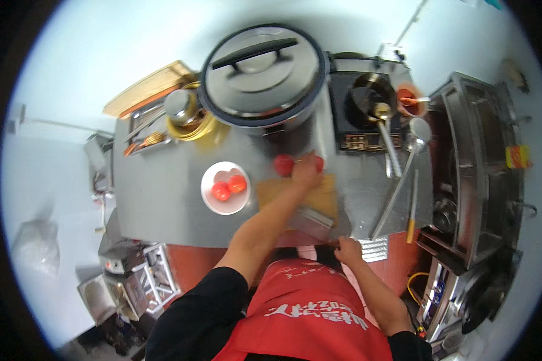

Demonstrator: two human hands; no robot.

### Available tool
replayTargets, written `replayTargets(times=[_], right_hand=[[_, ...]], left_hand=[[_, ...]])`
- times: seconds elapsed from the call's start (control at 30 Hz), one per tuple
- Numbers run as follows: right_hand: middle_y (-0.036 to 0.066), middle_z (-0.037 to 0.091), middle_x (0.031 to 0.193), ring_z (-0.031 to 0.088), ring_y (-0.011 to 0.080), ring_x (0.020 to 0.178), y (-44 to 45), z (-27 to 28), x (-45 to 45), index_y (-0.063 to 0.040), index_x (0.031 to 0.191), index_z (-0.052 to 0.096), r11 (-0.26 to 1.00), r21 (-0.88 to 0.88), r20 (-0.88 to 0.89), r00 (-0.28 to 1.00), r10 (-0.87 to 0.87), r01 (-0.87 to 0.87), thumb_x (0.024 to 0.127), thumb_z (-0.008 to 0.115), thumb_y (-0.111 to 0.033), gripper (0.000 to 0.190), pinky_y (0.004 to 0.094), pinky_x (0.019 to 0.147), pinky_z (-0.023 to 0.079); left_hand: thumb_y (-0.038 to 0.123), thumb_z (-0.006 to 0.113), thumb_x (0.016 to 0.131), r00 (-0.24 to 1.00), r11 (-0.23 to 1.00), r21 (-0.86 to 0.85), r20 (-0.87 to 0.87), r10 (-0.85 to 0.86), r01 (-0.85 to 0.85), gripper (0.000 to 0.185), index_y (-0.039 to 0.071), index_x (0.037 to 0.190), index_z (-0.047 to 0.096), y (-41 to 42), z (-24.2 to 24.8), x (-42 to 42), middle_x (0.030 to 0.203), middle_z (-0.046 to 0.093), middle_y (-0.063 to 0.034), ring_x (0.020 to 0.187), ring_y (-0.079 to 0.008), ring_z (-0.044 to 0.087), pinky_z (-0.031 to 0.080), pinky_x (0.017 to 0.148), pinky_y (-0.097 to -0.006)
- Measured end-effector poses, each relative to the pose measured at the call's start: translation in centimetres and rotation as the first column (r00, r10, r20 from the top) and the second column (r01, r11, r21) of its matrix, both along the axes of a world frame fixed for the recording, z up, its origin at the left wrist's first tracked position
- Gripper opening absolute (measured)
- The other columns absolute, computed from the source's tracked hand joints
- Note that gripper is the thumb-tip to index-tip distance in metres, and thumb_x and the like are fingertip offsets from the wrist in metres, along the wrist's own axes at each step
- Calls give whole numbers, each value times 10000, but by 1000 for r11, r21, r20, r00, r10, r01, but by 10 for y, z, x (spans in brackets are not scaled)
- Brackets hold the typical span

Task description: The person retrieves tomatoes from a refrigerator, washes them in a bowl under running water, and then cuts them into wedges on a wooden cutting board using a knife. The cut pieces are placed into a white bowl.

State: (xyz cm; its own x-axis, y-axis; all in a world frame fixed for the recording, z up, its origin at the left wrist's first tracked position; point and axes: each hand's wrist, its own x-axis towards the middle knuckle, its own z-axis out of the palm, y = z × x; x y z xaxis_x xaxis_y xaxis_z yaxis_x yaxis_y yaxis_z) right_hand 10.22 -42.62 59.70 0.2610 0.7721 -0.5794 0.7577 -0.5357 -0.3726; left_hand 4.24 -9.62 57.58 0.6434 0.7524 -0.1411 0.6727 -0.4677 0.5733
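Observation:
My left hand (pixel 307 173) reaches past the far edge of a tan cutting board (pixel 273 192), its fingers over a red tomato (pixel 319 164), which they partly hide. Another tomato (pixel 283 165) lies just left of these fingers. At the table's near edge my right hand (pixel 348 251) is closed around the handle of a broad-bladed kitchen knife, apparently a cleaver; its blade (pixel 314 221) lies over the board's near part, blurred. Left of the board, a white bowl (pixel 206 198) holds two tomatoes (pixel 229 187).
A large lidded pot (pixel 264 76) stands at the back of the steel table (pixel 162 203). On the right are an induction cooker (pixel 343 122) with a dark pan (pixel 363 106), ladles (pixel 419 131) and a yellow-handled tool (pixel 411 225). Yellow containers (pixel 192 131) and a utensil tray stand left.

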Motion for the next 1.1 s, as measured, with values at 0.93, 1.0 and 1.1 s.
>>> replayTargets(times=[0.93,1.0,1.1], right_hand=[[208,725,970,703,418,946,8,-6,12,-54,978,650,999,-31,-37,999,26,-27,774,741,-254,300,536,811,550],[197,728,976,703,416,940,5,1,12,-66,994,659,1000,-18,-61,998,-12,11,778,736,-267,305,515,808,557],[189,726,976,704,407,937,-5,21,16,-74,996,662,997,-61,-41,998,-51,49,787,724,-261,287,517,802,554]], left_hand=[[583,565,962,479,-142,-864,125,869,483,586,71,1246,604,14,91,-212,1171,670,-210,858,-255,616,521,779,-349],[487,653,943,480,-43,-955,108,870,294,521,68,1248,597,-3,80,-191,1181,659,-187,964,-276,638,541,843,-363],[170,841,823,544,188,-967,254,800,175,542,70,1282,570,-20,46,-161,1234,625,-129,1160,-265,631,537,998,-400]])
